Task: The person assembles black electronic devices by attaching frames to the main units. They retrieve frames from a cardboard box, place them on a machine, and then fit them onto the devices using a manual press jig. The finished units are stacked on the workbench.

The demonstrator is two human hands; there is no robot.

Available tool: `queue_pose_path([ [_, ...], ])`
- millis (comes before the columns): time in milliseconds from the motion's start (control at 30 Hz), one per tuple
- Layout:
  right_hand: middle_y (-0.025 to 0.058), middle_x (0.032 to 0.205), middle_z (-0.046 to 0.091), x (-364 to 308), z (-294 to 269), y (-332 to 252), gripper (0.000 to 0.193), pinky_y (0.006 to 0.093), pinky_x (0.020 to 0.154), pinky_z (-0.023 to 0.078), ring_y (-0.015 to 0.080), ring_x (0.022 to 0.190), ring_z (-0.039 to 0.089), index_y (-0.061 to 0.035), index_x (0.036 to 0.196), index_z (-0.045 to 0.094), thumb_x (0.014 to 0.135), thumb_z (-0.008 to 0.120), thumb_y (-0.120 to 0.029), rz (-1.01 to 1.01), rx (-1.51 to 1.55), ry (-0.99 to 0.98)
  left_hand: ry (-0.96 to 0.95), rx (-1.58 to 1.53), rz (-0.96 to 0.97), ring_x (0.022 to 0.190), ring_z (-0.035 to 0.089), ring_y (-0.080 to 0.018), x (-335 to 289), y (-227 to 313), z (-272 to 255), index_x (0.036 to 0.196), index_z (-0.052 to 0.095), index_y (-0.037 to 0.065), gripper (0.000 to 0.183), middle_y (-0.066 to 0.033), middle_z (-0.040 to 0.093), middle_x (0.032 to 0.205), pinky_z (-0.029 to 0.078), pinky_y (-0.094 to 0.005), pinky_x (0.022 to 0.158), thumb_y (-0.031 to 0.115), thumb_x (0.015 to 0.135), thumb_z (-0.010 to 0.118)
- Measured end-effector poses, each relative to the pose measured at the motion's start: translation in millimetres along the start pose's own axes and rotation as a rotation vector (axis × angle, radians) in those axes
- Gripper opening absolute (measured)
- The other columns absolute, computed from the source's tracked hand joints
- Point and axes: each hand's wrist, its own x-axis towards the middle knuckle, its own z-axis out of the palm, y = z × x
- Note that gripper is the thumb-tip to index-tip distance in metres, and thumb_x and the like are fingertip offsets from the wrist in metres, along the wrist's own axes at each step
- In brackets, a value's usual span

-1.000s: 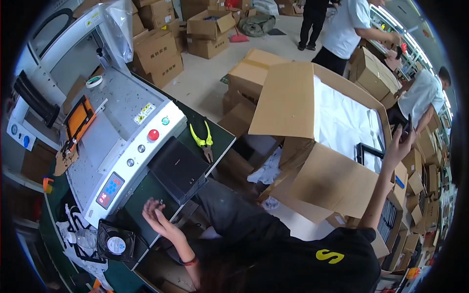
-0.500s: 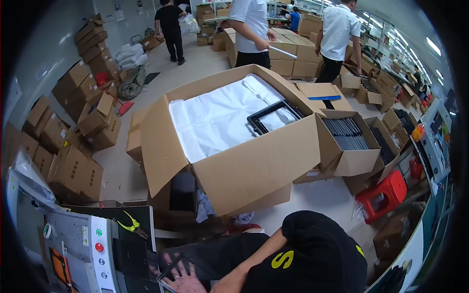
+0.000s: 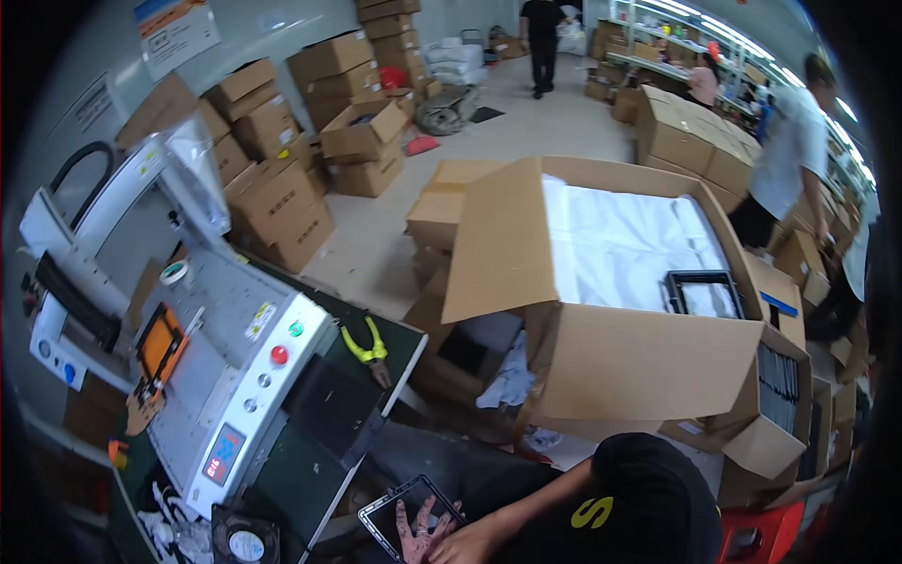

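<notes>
My left hand (image 3: 416,536) is at the bottom centre with its fingers spread, inside the outline of a black rectangular frame (image 3: 376,516). Whether the hand lies over or behind the frame I cannot tell. From the right, my bare forearm crosses to my right hand (image 3: 470,542), which meets the left hand by the frame's near right side. Its fingers are bent and partly hidden, so what they hold does not show. Another black frame (image 3: 705,276) lies on white sheeting (image 3: 620,230) in a large open carton (image 3: 648,362).
At left stands a grey machine (image 3: 216,376) with buttons on a dark green bench (image 3: 399,343). Yellow-handled pliers (image 3: 365,348) and a black fan (image 3: 244,538) lie on it. Right of the carton is a box of dark flat parts (image 3: 778,390), near a red stool (image 3: 761,531). People walk behind.
My view has swung left, bringing the whole machine in and shifting the carton right. The black frame at my hands is more clearly visible, and my right hand is closer to it.
</notes>
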Motion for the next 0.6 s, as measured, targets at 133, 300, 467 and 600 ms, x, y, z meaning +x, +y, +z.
queue_pose_path([
  [133,0.0186,0.117,0.052,7.1,-6.7,9.0,0.034,0.0410,0.086,0.045,0.0330,0.102,0.054,0.0012,0.122,0.049,0.096,0.046,-0.020,0.078,-0.168,-0.220,0.098,-0.023,0.189,0.124,0.037,-0.0342,-27.2,8.8,-11.3,0.134,0.040,0.019,0.058,-0.0193,0.037,0.135,0.032,-0.0617,0.097,0.051,0.088,0.052],
  [300,0.0121,0.087,0.050,46.1,-83.0,0.7,0.044,0.0380,0.069,0.047,0.0280,0.078,0.053,-0.0030,0.126,0.054,0.083,0.056,-0.005,0.310,-0.371,0.414,0.084,-0.072,0.350,0.120,0.042,-0.0326,-64.0,9.0,-23.3,0.131,0.046,0.012,0.054,-0.0216,0.044,0.130,0.035,-0.0612,0.093,0.047,0.090,0.054],
  [467,0.0130,0.101,0.054,38.4,-130.1,14.0,0.052,0.0372,0.081,0.046,0.0278,0.089,0.054,-0.0123,0.132,0.052,0.082,0.053,0.003,0.213,-0.163,0.099,0.125,-0.478,0.024,0.117,0.043,-0.0363,-86.6,7.9,-21.8,0.131,0.045,0.010,0.054,-0.0237,0.047,0.117,0.036,-0.0571,0.094,0.046,0.091,0.048],
  [600,0.0144,0.096,0.053,32.1,-127.0,-1.1,0.047,0.0392,0.084,0.045,0.0316,0.089,0.053,-0.0059,0.132,0.049,0.086,0.052,-0.001,0.288,0.249,0.086,0.018,-0.639,0.010,0.121,0.039,-0.0395,-86.1,-12.0,-11.8,0.135,0.038,0.010,0.065,-0.0251,0.041,0.124,0.033,-0.0582,0.097,0.054,0.088,0.046],
])
